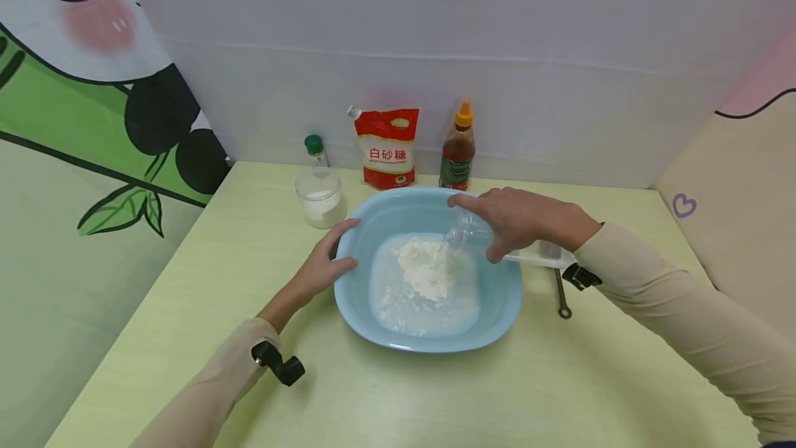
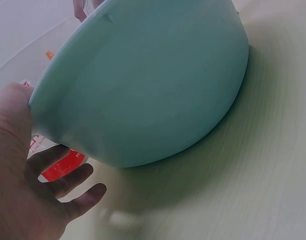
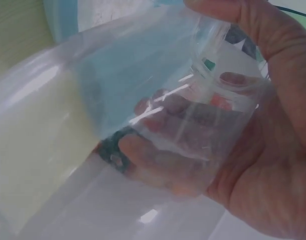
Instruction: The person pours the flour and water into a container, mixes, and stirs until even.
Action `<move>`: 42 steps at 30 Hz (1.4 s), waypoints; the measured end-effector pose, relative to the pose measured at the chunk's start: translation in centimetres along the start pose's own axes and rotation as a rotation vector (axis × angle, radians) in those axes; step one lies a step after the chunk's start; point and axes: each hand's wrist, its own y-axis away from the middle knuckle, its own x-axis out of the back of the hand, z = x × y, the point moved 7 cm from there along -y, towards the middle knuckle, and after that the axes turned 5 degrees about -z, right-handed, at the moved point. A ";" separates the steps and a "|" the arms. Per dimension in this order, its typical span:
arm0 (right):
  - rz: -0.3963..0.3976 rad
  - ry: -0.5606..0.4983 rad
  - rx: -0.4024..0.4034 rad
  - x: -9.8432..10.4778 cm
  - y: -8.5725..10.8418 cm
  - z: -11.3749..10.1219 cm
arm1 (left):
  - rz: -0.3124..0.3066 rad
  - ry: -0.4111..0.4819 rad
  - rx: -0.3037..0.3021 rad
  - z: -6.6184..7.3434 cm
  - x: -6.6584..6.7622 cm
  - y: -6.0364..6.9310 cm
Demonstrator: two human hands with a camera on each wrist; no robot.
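Note:
A light blue basin (image 1: 429, 346) stands on the table, holding white powder (image 1: 425, 268) in cloudy liquid. My left hand (image 1: 323, 261) grips its left rim, thumb at the edge; in the left wrist view the other fingers of that hand (image 2: 37, 190) spread beside the outer wall (image 2: 153, 90). Over the basin's right side, my right hand (image 1: 516, 216) holds a clear bottle (image 1: 469, 232) tilted, its mouth towards the powder. The right wrist view shows the right hand (image 3: 263, 145) with its fingers curled round the transparent bottle (image 3: 158, 120).
Behind the basin stand a jar of white powder (image 1: 322, 202), a green-capped shaker (image 1: 315, 149), a red and white pouch (image 1: 388, 151) and a sauce bottle (image 1: 457, 154) with an orange cap. A dark metal handle (image 1: 562, 296) lies right of the basin.

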 end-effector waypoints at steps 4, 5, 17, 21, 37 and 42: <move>0.000 -0.003 0.004 0.1 0.2 -0.3 | 0.003 0.001 -0.001 0.1 0.0 0.1; 0.000 -0.003 0.006 0.1 0.2 -0.4 | 0.003 0.002 0.000 0.1 0.0 0.1; 0.011 0.007 0.009 0.7 0.5 -0.8 | 0.002 -0.002 0.008 0.2 0.0 0.2; 0.009 0.005 0.017 0.8 0.5 -0.9 | 0.003 -0.003 0.013 0.2 0.0 0.2; -0.006 -0.012 0.041 0.4 0.2 -1.3 | 0.000 0.001 0.009 0.3 0.0 0.2; -0.010 -0.010 0.038 0.3 0.2 -1.3 | -0.001 0.008 0.000 0.4 0.0 0.1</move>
